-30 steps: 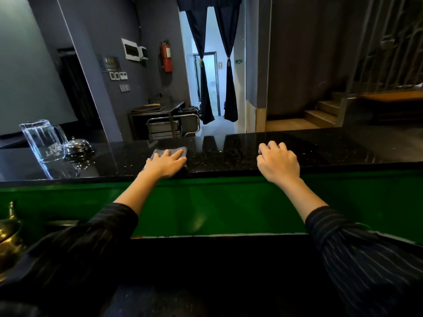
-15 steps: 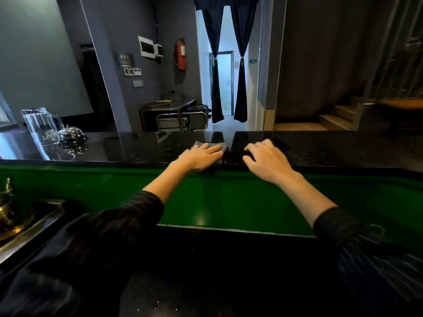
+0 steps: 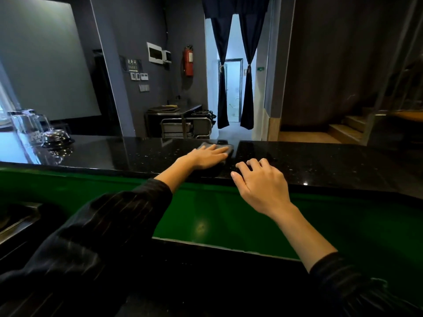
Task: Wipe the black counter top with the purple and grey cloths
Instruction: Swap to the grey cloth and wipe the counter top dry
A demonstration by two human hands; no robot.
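Left hand: the left hand point(image 3: 206, 157) is lying flat, fingers straight and close together, pressing down on the grey cloth point(image 3: 225, 148) at the middle of the frame.
Grey cloth: it is lying on the black counter top point(image 3: 332, 161), with its far edge and right corner showing past the fingertips.
Right hand: the right hand point(image 3: 258, 184) is sitting just right of the left hand and nearer the counter's front edge, fingers arched and spread, tips touching the stone. Whether it is holding anything beneath cannot be told.
Sleeves: both forearms are reaching up from the lower frame in dark striped sleeves point(image 3: 103, 225).
Counter front: a green panel point(image 3: 229, 216) is running below the counter edge across the frame.
Left of frame: a metal call bell point(image 3: 57, 137) is sitting on the counter, just beside a clear glass pitcher point(image 3: 25, 126).
Background: a red fire extinguisher point(image 3: 188, 61) is hanging on the grey wall at upper centre, beside a doorway with tied dark curtains point(image 3: 223, 76); a steel trolley point(image 3: 183, 126) is standing below; wooden stairs point(image 3: 343, 131) are rising at right.
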